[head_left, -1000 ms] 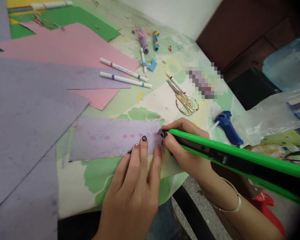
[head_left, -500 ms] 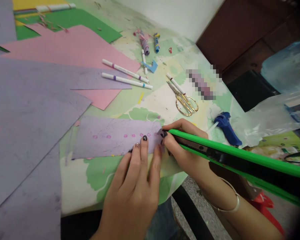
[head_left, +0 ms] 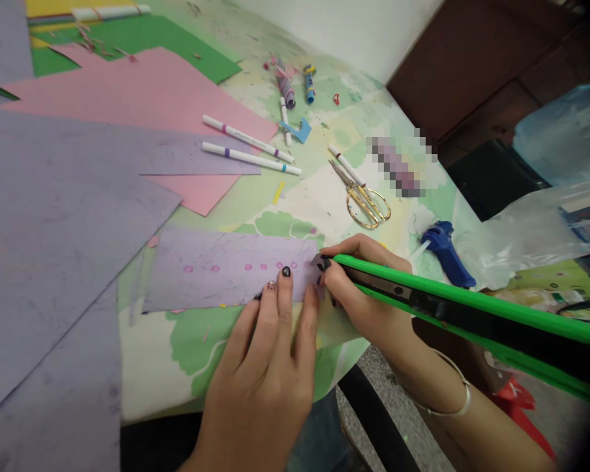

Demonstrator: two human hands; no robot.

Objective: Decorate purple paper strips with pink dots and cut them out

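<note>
A purple paper strip with a row of small pink rings lies near the table's front edge. My left hand rests with spread fingertips on the strip's lower right part. In my right hand is a green utility knife, pinched near its front. Its blade touches or hovers at the strip's right end; which of the two is hard to tell. The knife's rear runs off toward the right, close to the camera.
Gold-handled scissors and a blue glue gun lie beyond my right hand. White markers rest beside large purple and pink sheets. Small rolled paper pieces stand farther back. Plastic bags are at right.
</note>
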